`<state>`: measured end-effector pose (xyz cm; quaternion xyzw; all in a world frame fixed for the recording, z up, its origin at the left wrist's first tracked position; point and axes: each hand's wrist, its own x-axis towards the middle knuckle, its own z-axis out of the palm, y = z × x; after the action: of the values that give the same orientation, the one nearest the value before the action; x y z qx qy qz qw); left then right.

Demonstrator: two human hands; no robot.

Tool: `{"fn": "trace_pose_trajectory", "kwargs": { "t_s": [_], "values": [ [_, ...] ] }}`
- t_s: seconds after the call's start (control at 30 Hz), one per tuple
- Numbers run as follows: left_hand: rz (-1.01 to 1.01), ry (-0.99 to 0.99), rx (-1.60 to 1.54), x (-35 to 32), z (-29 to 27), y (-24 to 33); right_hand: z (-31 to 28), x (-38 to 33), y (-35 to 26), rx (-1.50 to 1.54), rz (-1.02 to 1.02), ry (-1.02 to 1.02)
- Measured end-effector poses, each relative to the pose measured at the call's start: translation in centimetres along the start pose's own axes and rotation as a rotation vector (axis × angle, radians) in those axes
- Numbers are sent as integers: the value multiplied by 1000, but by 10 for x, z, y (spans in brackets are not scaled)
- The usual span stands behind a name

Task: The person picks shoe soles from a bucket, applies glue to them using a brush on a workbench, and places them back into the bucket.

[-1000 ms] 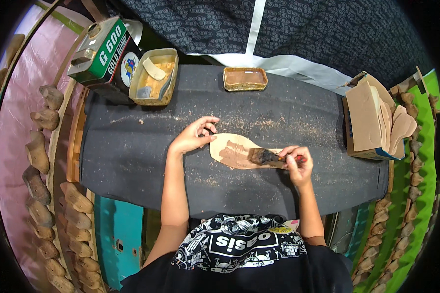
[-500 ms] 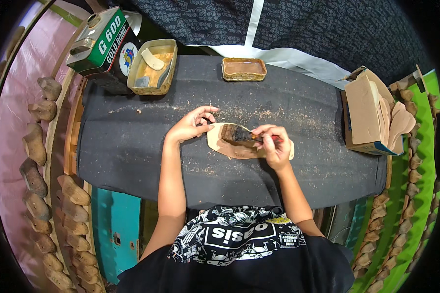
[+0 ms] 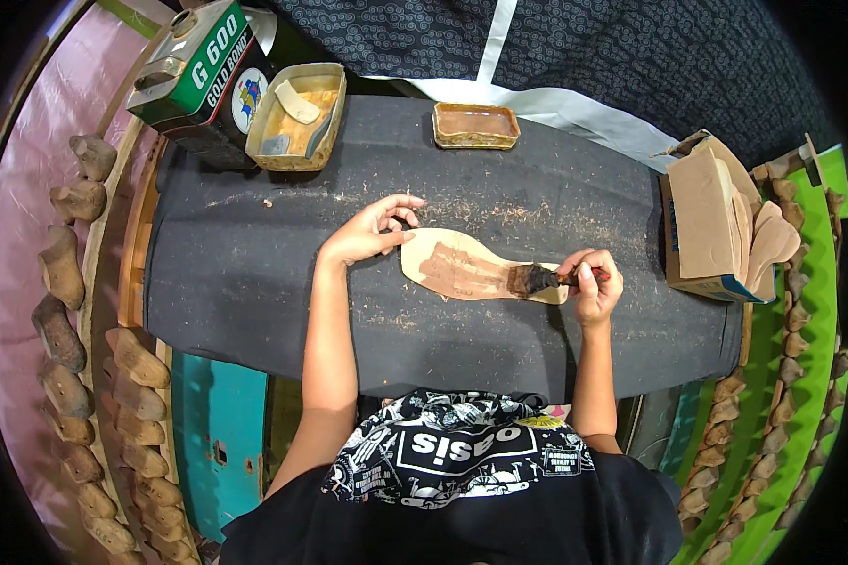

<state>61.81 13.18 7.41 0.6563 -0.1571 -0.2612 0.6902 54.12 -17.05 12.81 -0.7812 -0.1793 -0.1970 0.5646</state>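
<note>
A pale shoe insole [image 3: 462, 268] lies flat on the dark cloth, its broad end to the left and its narrow end to the right. A wet brown coat covers much of its middle. My right hand [image 3: 594, 284] is closed round a brush [image 3: 537, 279] with dark, clotted bristles and a reddish handle. Those bristles press on the insole near its narrow end. At the broad end, my left hand [image 3: 375, 231] has its fingers apart and its thumb at the insole's edge.
On the dark-covered table [image 3: 254, 254] stand a green and black metal can [image 3: 203, 89], a tub [image 3: 297, 113] with loose pieces in it, and a shallow brown dish [image 3: 476, 127]. A cardboard box [image 3: 702, 221] of cut insoles is at right. Shoe lasts [image 3: 61, 264] line racks on both sides.
My right hand has drawn the brush rightward, from the insole's broad part to its narrow end, uncovering the coated middle. The left hand stays almost in place.
</note>
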Motion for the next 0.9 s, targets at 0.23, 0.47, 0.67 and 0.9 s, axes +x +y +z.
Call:
{"fn": "trace_pose_trajectory", "kwargs": {
  "t_s": [0.23,0.47,0.67,0.9],
  "values": [
    [-27,20,-66,0,0,1,39,5,-8,370,40,104],
    [-25,-16,-78,-1,-1,-3,55,1,17,524,264,2],
    [-7,-32,-81,-1,-2,-4,30,-2,22,458,231,80],
    [-25,-23,-63,-1,-2,-1,-1,-1,18,204,156,103]
  ]
}}
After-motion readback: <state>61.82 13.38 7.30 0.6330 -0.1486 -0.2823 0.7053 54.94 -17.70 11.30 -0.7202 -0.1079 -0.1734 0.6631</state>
